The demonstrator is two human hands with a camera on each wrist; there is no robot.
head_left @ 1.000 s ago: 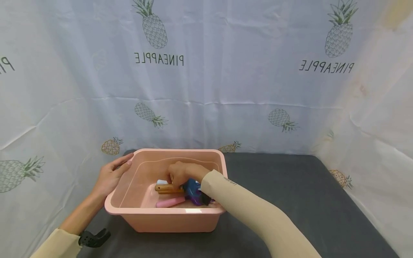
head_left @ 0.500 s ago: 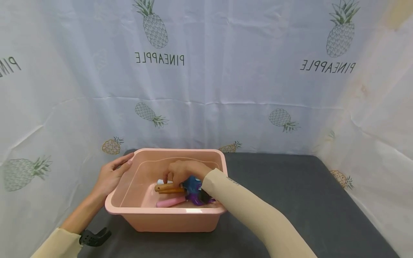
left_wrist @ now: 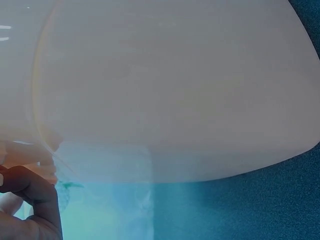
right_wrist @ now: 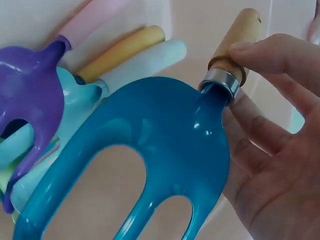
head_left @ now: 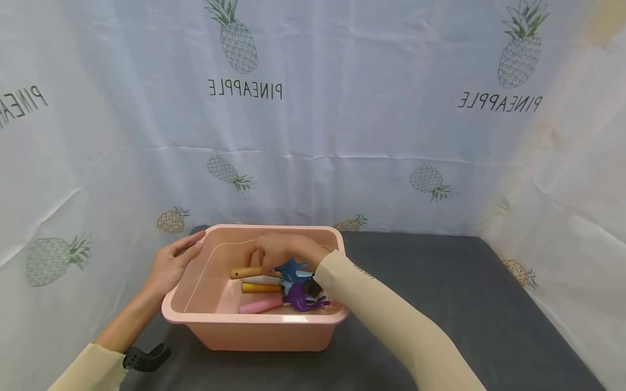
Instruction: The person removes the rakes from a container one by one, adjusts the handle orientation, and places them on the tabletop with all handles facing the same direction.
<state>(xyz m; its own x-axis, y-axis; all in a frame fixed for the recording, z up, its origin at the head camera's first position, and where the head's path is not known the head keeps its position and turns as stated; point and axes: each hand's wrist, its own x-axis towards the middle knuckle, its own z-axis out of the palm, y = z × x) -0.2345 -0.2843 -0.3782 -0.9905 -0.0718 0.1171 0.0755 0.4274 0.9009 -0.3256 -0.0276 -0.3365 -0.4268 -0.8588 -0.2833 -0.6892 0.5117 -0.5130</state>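
A pink plastic tub (head_left: 254, 331) stands on the dark table. My right hand (head_left: 260, 265) reaches into it and pinches the wooden handle (head_left: 243, 272) of a blue garden fork (head_left: 291, 269), held a little above the other tools. In the right wrist view my right hand (right_wrist: 240, 75) grips the handle (right_wrist: 239, 45) just above the metal collar, and the blue fork's head (right_wrist: 150, 145) fills the frame. My left hand (head_left: 172, 265) rests with straight fingers on the tub's left rim. The left wrist view shows the tub's outer wall (left_wrist: 175, 90) and one finger (left_wrist: 32, 197).
Under the fork lie a purple fork (head_left: 300, 300) with a pink handle (head_left: 258, 306), a yellow-handled tool (head_left: 259, 287) and a pale-handled one (right_wrist: 145, 62). The dark table (head_left: 440, 293) runs to the right. A pineapple-print sheet (head_left: 342, 136) hangs behind and on both sides.
My right hand has raised the blue fork off the pile and toward the tub's back wall, which uncovers the yellow handle. My left hand stays on the rim.
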